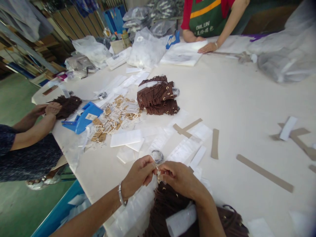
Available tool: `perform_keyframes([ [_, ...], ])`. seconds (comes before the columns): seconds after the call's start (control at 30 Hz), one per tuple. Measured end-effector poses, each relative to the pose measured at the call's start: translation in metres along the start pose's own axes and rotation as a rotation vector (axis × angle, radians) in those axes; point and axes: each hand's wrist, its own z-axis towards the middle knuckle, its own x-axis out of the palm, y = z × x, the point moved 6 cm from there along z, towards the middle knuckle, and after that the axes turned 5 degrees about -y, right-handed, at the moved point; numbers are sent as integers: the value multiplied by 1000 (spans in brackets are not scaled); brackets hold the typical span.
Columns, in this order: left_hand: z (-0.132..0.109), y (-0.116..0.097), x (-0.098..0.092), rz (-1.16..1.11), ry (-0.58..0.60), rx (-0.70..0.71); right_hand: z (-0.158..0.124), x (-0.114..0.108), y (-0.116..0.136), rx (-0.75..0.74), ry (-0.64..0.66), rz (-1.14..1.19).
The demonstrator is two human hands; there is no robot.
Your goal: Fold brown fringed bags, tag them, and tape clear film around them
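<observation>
Left hand (141, 172) and right hand (181, 177) pinch a half hidden strand (158, 177), perhaps cord, over brown fringe (158, 210)

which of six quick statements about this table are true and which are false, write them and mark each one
1. A bracelet circles the left wrist. True.
2. The two hands are far apart. False: the left hand and right hand meet at a small pale piece.
3. Brown fringe lies below the hands. True.
4. In the picture, the heap of tags is left of the fringed brown stack. True.
5. The apron across the table is all red. False: the apron is green with an orange stripe.
6. The strips form one neat pile. False: the strips lie scattered.
</observation>
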Motion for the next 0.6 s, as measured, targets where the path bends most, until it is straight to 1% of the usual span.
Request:
perform_keyframes([
  [0.1,11,-10,10,-4,36,6,-1,-1,-3,20,-7,-6],
  [0.17,13,-12,12,-9,37,36,-1,-3,-5,27,-30,-6],
  [0.2,13,-11,10,-21,16,57,-1,-5,-7,32,-43,-7],
  [0.3,8,2,3,-64,-68,84,0,-9,-11,56,-79,-14],
  [0.33,5,10,3,-67,-64,69,0,-9,-12,64,-86,-20],
  [0.4,0,24,8,-47,-11,28,1,-9,-13,79,-90,-34],
  [0.47,-3,34,12,-19,16,5,2,-8,-13,86,-85,-37],
  [0.6,-2,39,12,-23,-49,19,3,-5,-14,94,-82,7],
])
